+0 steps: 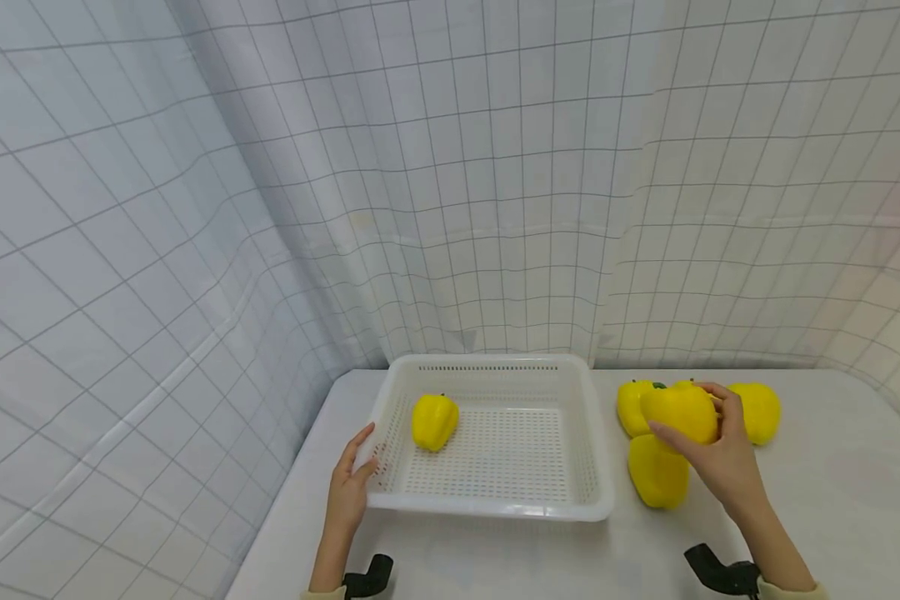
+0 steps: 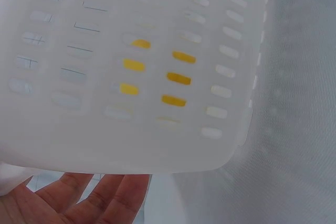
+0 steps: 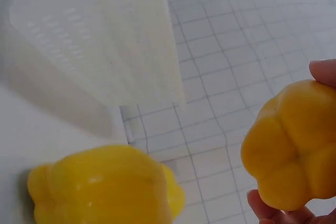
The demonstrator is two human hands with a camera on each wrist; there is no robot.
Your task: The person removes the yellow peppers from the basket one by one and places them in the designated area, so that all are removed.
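A white slotted plastic basket [image 1: 487, 505] stands on the table with one yellow bell pepper [image 1: 435, 422] lying inside toward its left. My left hand [image 1: 348, 487] grips the basket's left rim; the left wrist view shows its fingers [image 2: 113, 200] under the rim and yellow through the slots. In my right hand [image 1: 727, 454] is another yellow bell pepper [image 3: 296, 145], held between thumb and fingers above the group at the right. Below and around it lie several yellow bell peppers, among them a near one [image 1: 657, 473], a right one [image 1: 759, 412] and a partly hidden one [image 1: 633, 408].
White cloth with a dark grid [image 1: 495, 208] hangs behind the table and along its left side. The white table [image 1: 840, 500] extends to the right of the peppers. A black strap-like device [image 1: 720, 573] sits at each wrist.
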